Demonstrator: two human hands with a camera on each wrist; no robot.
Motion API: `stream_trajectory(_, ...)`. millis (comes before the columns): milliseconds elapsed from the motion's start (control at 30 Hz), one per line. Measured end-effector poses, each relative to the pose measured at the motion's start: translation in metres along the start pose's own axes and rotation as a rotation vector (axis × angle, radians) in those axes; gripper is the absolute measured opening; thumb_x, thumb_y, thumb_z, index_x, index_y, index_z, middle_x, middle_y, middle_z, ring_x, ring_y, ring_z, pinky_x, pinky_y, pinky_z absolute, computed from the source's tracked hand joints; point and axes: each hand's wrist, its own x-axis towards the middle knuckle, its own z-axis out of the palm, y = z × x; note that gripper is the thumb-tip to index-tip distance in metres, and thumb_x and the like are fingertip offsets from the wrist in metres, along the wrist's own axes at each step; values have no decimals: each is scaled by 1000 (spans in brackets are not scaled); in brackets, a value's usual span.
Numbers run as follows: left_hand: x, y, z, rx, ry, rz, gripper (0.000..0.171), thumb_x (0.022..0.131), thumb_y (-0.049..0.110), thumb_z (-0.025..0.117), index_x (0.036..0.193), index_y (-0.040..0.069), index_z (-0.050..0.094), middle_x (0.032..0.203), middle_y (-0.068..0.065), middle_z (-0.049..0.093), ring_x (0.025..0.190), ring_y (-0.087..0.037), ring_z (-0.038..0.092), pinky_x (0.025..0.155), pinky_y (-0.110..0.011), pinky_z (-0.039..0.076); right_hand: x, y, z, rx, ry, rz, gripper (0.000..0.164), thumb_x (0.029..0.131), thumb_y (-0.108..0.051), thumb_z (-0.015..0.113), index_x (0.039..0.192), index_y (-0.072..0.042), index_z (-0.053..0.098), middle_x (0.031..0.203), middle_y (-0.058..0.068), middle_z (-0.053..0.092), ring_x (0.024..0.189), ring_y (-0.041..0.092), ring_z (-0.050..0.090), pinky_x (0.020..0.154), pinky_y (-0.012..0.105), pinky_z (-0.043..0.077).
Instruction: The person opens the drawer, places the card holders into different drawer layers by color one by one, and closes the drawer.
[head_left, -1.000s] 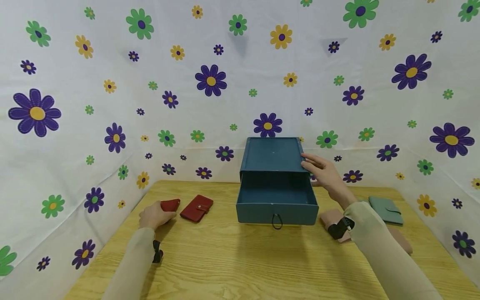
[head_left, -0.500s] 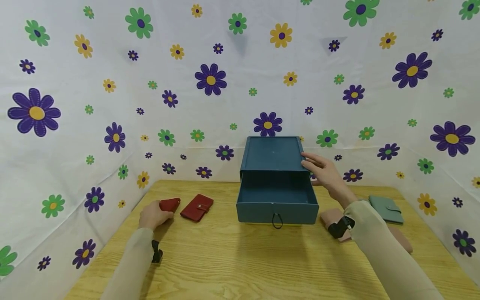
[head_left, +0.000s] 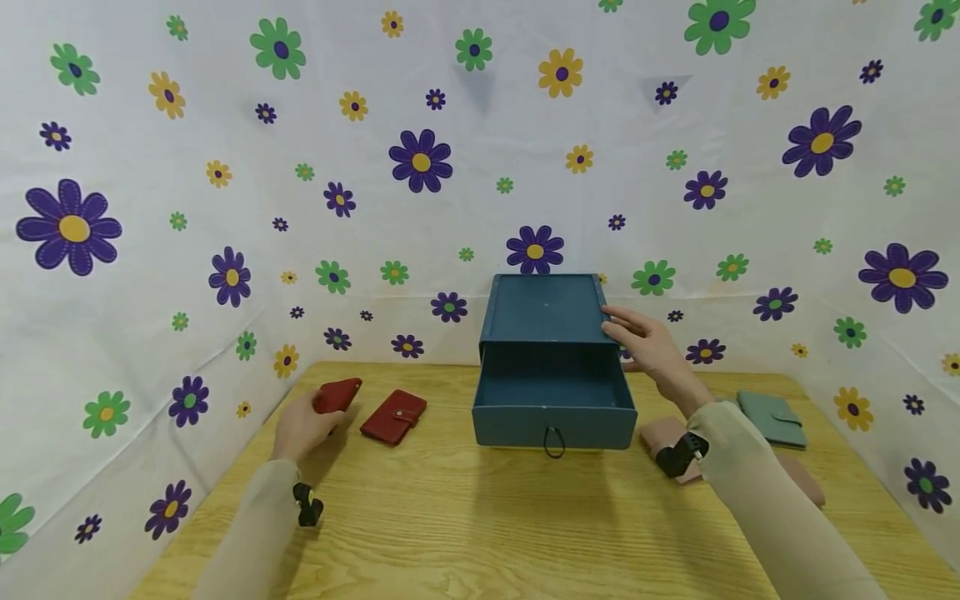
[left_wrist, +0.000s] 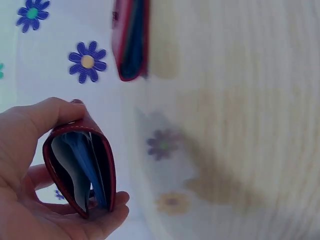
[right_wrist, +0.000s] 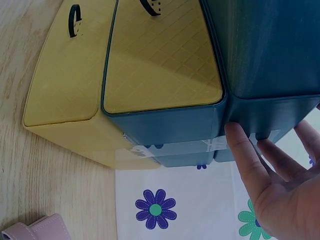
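Red wallet (head_left: pixel 337 395) pinched in left hand (head_left: pixel 300 425) | right hand (head_left: pixel 660 360): fingers spread, touching blue drawer unit (head_left: pixel 546 310)

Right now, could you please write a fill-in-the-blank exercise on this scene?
The left hand holds a wallet coloured ____.
The right hand touches the drawer unit, whose top drawer isn't shut but ____.
The loop on that drawer is coloured ____.
The white backdrop is printed with ____.
Missing words: red; open; black; flowers.

Wallet (head_left: pixel 337 395) in my left hand (head_left: pixel 296 429), eleven o'clock: leather-look, edge-stitched. Drawer unit (head_left: pixel 543 308), one o'clock: smooth, plastic-looking, faint sheen; lower front (right_wrist: pixel 165 65) diamond-embossed. Tabletop (head_left: pixel 420 517): wood-grain.
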Motion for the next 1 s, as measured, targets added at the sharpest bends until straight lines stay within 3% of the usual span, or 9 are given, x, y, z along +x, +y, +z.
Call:
stream_trajectory(200, -3, 19, -10, -19, 17, 58, 73, 94, 37, 63, 147, -5, 37, 136, -32, 51, 114, -43, 56, 94, -54, 50, 0, -1, 0, 0, -1, -3, 59, 102, -40, 51, 154, -19, 33, 159, 20, 27, 140, 50, 33, 98, 65, 45)
stream_trajectory(500, -15, 65, -22, -84, 34, 125, 75, 93, 49, 61, 151, 7, 37, 133, -26, 56, 106, -36, 59, 79, -39, 52, 1, 0, 0, -3, 1, 7, 59, 102, -40, 50, 154, -21, 33, 160, 20, 27, 141, 50, 33, 99, 67, 43)
stream_trajectory(700, -25, 96, -24, -113, 45, 189, 70, 93, 47, 62, 150, 13, 40, 131, -23, 57, 105, -35, 57, 81, -41, 52, 1, 1, 0, -3, 9, 5, 59, 101, -41, 51, 154, -20, 35, 159, 19, 29, 141, 49, 33, 100, 68, 42)
stream_trajectory(1000, -40, 131, -27, -157, 53, 294, 68, 90, 49, 66, 148, 18, 45, 136, -16, 57, 102, -31, 58, 79, -36, 51, 2, 4, 0, -3, 6, -3, 60, 100, -43, 52, 153, -19, 36, 159, 20, 30, 140, 48, 35, 100, 66, 43)
